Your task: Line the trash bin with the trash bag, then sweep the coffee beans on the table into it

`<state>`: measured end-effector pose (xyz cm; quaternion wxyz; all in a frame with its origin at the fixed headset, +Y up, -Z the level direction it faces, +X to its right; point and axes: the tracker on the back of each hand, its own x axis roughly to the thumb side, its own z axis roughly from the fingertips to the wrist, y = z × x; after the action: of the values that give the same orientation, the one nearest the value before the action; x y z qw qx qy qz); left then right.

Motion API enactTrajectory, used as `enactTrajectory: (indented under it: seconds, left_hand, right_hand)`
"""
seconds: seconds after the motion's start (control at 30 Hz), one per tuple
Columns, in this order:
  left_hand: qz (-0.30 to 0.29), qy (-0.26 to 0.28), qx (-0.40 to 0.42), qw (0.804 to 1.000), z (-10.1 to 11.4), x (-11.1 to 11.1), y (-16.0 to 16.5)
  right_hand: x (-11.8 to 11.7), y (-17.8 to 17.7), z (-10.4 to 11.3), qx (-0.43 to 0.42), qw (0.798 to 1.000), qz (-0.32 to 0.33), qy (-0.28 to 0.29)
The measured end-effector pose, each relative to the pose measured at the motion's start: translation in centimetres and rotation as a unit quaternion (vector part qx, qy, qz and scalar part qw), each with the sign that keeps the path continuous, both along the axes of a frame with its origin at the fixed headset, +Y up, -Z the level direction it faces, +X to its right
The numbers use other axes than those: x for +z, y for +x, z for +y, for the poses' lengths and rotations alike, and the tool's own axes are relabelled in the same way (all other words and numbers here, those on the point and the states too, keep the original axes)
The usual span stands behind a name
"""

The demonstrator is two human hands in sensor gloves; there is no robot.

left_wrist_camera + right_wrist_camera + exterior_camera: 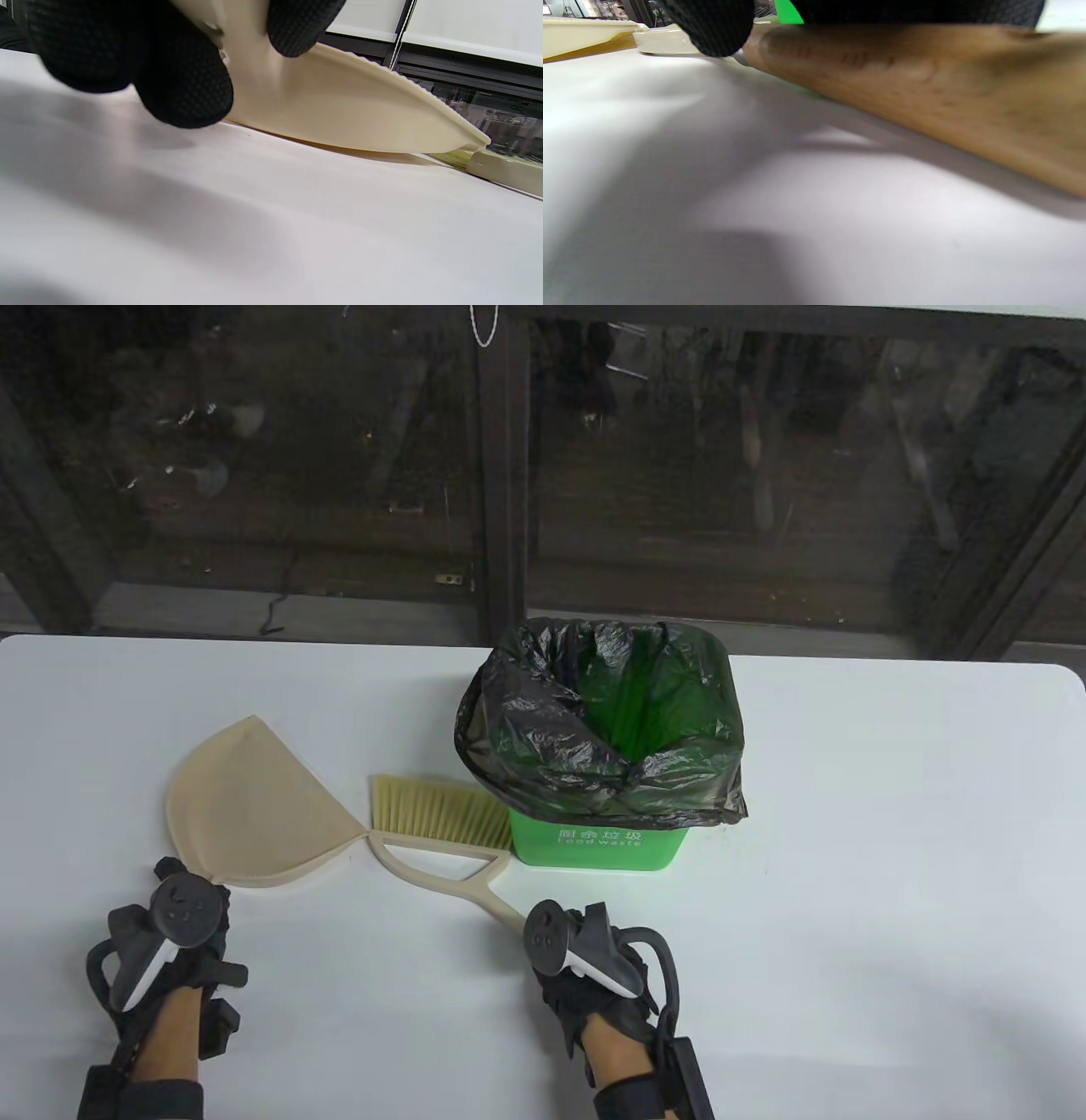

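Holding: your left hand (pixel 174 937) pinches the dustpan (pixel 242 806) handle, left of the trash bin (pixel 598 848); right hand (pixel 585 959) grip wraps the brush (pixel 441 840) handle; trash bag (pixel 543 729) lines bin; coffee beans unseen; risk: bristles touching the bin could tip it.

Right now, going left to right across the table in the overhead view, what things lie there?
Left hand → beige dustpan → brush → right hand → green bin lined with the black bag.
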<state>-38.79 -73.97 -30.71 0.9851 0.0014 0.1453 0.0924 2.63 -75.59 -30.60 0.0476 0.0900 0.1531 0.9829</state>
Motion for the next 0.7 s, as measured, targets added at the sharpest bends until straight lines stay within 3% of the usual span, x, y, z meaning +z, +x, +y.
enactTrajectory:
  seconds: [0.2, 0.4, 0.57, 0.7]
  left_hand:
    - [-0.005, 0.004, -0.018, 1.0, 0.3, 0.2, 0.2]
    - [-0.032, 0.043, -0.051, 0.997, 1.6, 0.7, 1.0]
    - [-0.077, 0.082, -0.068, 0.991, 3.3, 1.2, 2.7]
    - [-0.147, 0.102, -0.085, 0.98, 4.5, 1.3, 5.2]
  right_hand:
    - [0.0, 0.2, 0.0, -0.003, 1.0, -0.003, 0.003]
    - [0.1, 0.3, 0.4, -0.003, 1.0, -0.001, 0.015]
    - [0.1, 0.4, 0.9, -0.009, 1.0, 0.0, 0.026]
    - [0.0, 0.5, 1.8, -0.028, 0.999, 0.009, 0.038]
